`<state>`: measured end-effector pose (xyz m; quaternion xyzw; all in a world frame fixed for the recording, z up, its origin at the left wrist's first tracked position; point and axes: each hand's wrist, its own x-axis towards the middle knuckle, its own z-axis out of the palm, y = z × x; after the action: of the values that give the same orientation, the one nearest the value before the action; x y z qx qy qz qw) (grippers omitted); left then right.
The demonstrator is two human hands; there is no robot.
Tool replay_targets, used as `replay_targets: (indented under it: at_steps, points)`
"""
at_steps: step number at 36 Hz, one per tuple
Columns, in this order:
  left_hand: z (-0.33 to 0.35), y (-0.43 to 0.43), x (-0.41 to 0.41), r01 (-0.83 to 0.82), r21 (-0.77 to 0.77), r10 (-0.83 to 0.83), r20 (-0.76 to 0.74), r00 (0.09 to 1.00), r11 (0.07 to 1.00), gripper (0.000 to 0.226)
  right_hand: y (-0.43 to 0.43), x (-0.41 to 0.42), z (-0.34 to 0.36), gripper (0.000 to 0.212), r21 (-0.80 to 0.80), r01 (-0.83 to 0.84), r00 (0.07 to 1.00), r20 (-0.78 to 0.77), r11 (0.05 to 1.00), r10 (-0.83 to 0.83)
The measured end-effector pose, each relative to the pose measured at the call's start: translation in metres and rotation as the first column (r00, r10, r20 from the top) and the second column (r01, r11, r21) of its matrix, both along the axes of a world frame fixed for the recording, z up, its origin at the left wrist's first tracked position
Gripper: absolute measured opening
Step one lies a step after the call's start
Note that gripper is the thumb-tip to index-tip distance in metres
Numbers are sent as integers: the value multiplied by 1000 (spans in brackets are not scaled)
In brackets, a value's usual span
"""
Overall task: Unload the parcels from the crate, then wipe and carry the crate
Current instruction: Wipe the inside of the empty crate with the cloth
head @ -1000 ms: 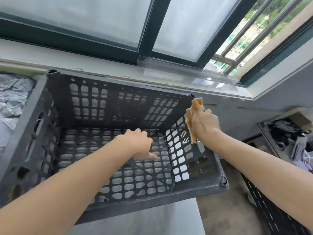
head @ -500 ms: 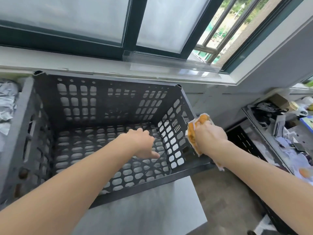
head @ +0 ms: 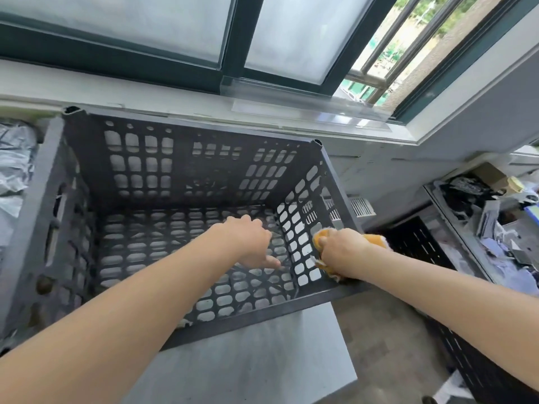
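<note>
The crate (head: 175, 158) sits on the bench (head: 262, 360) under the window, nothing left inside that I can see. The grey wrapped bundles (head: 14, 170) just beside its left wall are probably the parcels. So I judge the unloading done and the wiping under way.

My right hand (head: 341, 255) has its fingers clamped on the orange cloth (head: 376, 239), pressing it against the right wall near the front corner. My left hand (head: 248, 240) hangs inside the crate above the floor grid, fingers loosely curled with the thumb out and nothing in them.

What worries me is the overhang: the right end of the crate seems to jut past the bench edge, over the floor. If I bear down on that rim while nothing braces the crate, it could tip or slide off toward the black rack (head: 420, 243) below. The cloth could also catch in the wall's holes and drag the crate sideways. Setting my left hand against the floor or a wall would steady it.
</note>
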<state>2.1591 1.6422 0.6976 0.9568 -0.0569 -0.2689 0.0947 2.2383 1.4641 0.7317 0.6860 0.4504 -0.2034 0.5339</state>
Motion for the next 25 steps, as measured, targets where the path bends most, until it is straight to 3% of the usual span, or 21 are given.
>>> replay_targets:
  at_steps: [8, 12, 15, 25]
  points:
    - [-13, 12, 1, -47, -3, 47, -50, 998, 999, 74, 39, 27, -60, 32, -101, -115, 992, -57, 988, 110]
    - [-22, 20, 2, -76, 7, 76, -93, 993, 997, 75, 66, 62, -49, 29, 123, -177, 978, 134, 976, 160]
    - [-26, 24, 4, -91, 13, 92, -123, 988, 996, 74, 79, 89, -36, 35, 271, -178, 959, 263, 946, 105]
    - [-25, 18, 18, -98, -20, 95, -115, 989, 995, 75, 67, 87, -45, 36, 177, -63, 880, 475, 982, -29]
